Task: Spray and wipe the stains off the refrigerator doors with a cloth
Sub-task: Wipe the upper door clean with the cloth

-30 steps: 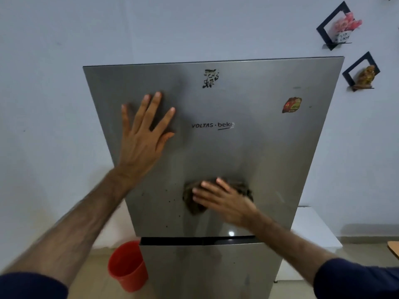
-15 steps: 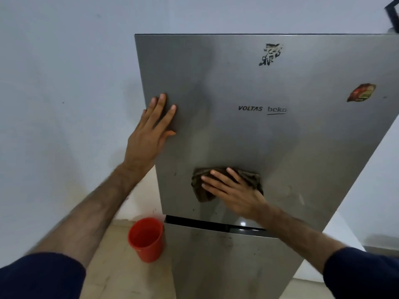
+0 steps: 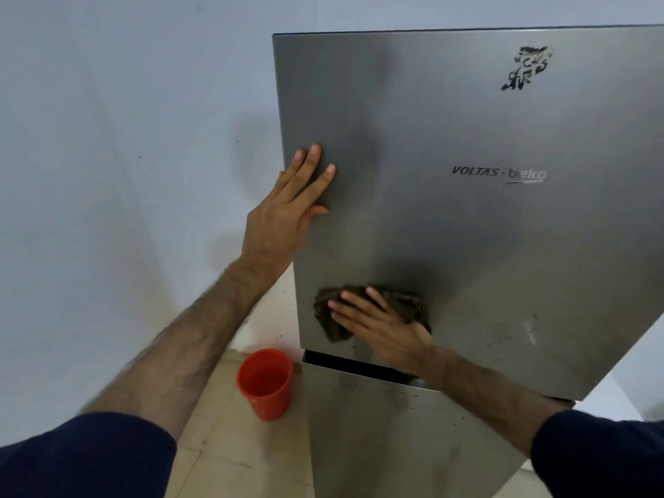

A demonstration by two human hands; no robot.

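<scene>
A tall steel refrigerator fills the right half of the view, its upper door (image 3: 467, 228) above a dark gap and its lower door (image 3: 395, 443) below. The left hand (image 3: 287, 217) lies flat against the upper door's left edge, fingers straight and close together, holding nothing. The right hand (image 3: 381, 327) presses a dark brown cloth (image 3: 334, 318) against the bottom left part of the upper door, fingers straight and slightly apart on top of it, not curled round it. A red bucket (image 3: 265, 382) stands on the tiled floor just beside the fridge's lower left corner.

Risks, largest first. The cloth is only pinned by flat fingers, so a fast stroke or lighter pressure could let it slide free and fall toward the gap or the floor. The cloth looks bunched, so a pass may smear grime in place of lifting it. The lower door carries dark specks (image 3: 413, 393) along its top edge and is judged not yet wiped. A step to the left could knock the bucket.

Hard to make out: the fridge's right side and base are cut off. No spray bottle is in view (it may be out of frame). The black mark (image 3: 528, 68) near the top could be a stain or torn sticker remains; I cannot tell. Faint smears (image 3: 517, 328) right of the cloth are blurred. The bucket's contents are unclear.
</scene>
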